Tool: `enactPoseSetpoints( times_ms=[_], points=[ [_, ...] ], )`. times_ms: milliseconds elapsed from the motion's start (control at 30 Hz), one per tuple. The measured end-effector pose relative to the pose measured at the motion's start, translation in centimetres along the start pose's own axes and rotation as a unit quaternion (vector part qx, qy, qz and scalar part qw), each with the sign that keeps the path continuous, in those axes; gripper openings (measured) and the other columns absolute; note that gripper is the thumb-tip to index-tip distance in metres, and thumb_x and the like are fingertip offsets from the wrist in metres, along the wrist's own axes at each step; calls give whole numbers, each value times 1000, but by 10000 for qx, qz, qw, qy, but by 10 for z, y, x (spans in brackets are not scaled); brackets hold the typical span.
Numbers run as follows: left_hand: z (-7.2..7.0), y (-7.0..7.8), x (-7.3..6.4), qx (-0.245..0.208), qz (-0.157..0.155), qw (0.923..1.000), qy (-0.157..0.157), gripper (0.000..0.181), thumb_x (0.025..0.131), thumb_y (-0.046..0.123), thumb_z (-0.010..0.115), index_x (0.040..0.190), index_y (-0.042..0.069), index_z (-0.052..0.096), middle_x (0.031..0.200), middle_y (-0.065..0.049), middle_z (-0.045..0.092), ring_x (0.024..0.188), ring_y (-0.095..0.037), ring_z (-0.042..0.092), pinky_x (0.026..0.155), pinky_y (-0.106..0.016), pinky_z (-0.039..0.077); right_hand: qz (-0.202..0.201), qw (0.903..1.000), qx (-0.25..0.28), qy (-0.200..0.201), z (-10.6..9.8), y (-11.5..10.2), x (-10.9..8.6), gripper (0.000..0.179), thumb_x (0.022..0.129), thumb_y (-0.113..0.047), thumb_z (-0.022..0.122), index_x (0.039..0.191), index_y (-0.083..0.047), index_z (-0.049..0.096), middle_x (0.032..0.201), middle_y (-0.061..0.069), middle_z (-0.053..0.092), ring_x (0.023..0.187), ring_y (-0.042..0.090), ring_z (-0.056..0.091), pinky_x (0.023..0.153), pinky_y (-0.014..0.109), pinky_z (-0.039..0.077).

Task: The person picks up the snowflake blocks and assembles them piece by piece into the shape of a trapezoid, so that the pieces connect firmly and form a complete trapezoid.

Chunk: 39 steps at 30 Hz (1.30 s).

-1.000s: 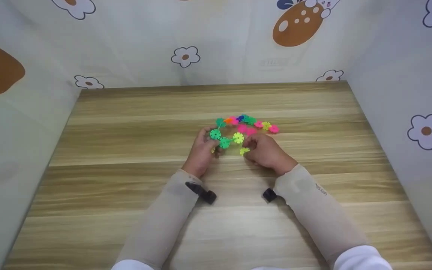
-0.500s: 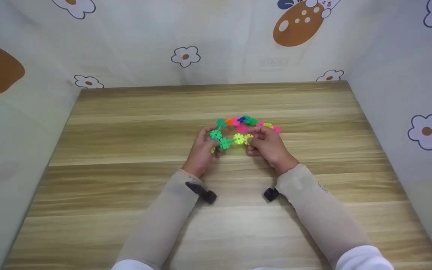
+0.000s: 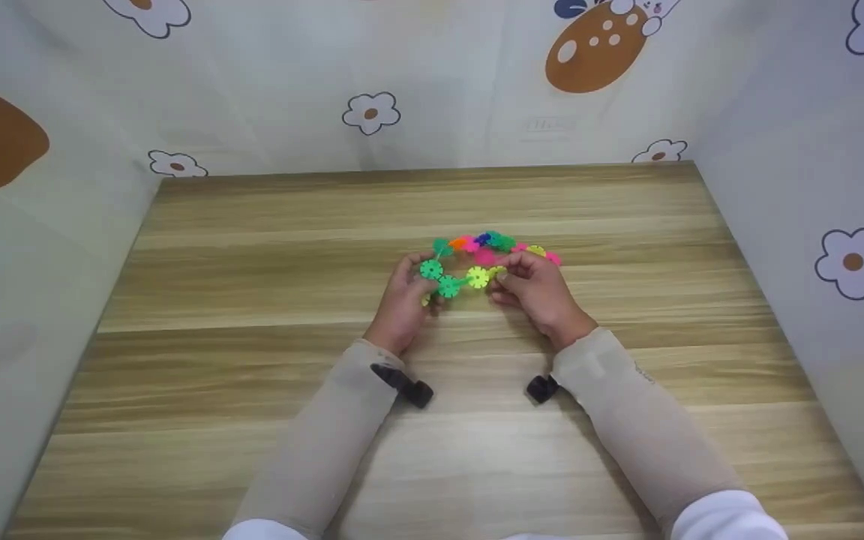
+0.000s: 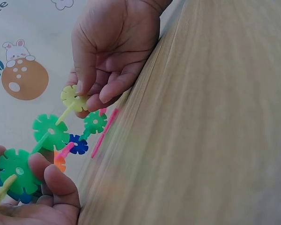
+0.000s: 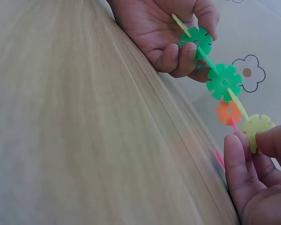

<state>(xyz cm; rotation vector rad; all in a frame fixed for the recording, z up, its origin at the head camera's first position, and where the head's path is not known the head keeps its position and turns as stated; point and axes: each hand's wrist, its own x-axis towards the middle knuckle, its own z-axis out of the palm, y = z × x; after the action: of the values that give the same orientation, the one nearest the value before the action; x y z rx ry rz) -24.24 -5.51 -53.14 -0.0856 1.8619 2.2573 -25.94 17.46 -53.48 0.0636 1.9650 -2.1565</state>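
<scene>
A chain of notched plastic snowflake discs in several colours curves between the hands in the head view. My left hand [image 3: 400, 304] pinches a green snowflake disc [image 5: 196, 42] near one end of the chain, where a yellow disc [image 5: 180, 24] sticks out past the fingers. Between thumb and fingers, my right hand [image 3: 541, 296] pinches a yellow snowflake disc [image 5: 258, 127]. Its edge meets another yellow disc [image 5: 239, 104], seen edge-on, which adjoins a green disc [image 5: 225, 82]. Part of the chain is hidden behind the right fingers.
Behind the hands, the chain's far part runs through orange, blue and green discs [image 3: 503, 242] to a pink disc [image 3: 553, 259]. Another pink disc [image 3: 484, 257] shows inside the curve. The wooden tabletop [image 3: 252, 262] is bordered by a patterned cloth wall [image 3: 439, 135].
My right hand has moved up and away from the body, bringing its yellow disc from below the chain up against the chain's yellow disc. The left hand has stayed in place.
</scene>
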Motion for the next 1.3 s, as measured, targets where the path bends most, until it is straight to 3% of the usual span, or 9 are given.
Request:
enactPoseSetpoints(
  times_ms=[433, 800, 1000, 1167, 1300],
  points=[
    [-1, 0, 1, 82, 40, 9999, -90, 47, 97, 3, 47, 141, 16, 50, 106, -8, 58, 79, -20, 57, 69, -31, 50, -34, 9999, -121, 47, 4, -2, 0, 8, 103, 4, 60, 106, 1, 66, 100, 7, 67, 88, 16, 72, 83, 30, 64],
    [0, -1, 1, -11, 40, 10000, -88, 49, 95, 2, 46, 142, 15, 52, 139, -15, 52, 82, -19, 56, 70, -30, 50, 58, 9995, 287, -131, 1, -1, 3, 15, 102, 8, 57, 101, -4, 65, 96, 5, 64, 87, 15, 70, 84, 30, 63],
    [1, -2, 1, 131, 85, 9999, -44, 49, 94, 0, 47, 141, 15, 53, 133, -17, 55, 82, -20, 56, 70, -30, 51, 90, 9992, 314, -214, 2, -1, 3, 16, 103, 9, 56, 101, -4, 65, 98, 5, 63, 88, 15, 68, 83, 30, 64],
    [2, -2, 1, 103, 29, 9999, 50, 47, 97, 3, 48, 142, 16, 51, 119, -12, 57, 80, -20, 58, 70, -31, 52, 46, 9999, 157, -56, 5, -2, 2, 15, 103, 7, 57, 111, -2, 65, 103, 8, 64, 84, 17, 69, 78, 32, 64],
    [2, -2, 1, -130, -45, 9999, 83, 44, 101, 5, 49, 144, 16, 49, 120, -13, 56, 80, -21, 59, 71, -31, 53, -144, 9992, -298, 206, 7, -4, 2, 31, 99, 9, 55, 128, 0, 61, 117, 12, 63, 78, 18, 68, 70, 30, 64]
  ],
)
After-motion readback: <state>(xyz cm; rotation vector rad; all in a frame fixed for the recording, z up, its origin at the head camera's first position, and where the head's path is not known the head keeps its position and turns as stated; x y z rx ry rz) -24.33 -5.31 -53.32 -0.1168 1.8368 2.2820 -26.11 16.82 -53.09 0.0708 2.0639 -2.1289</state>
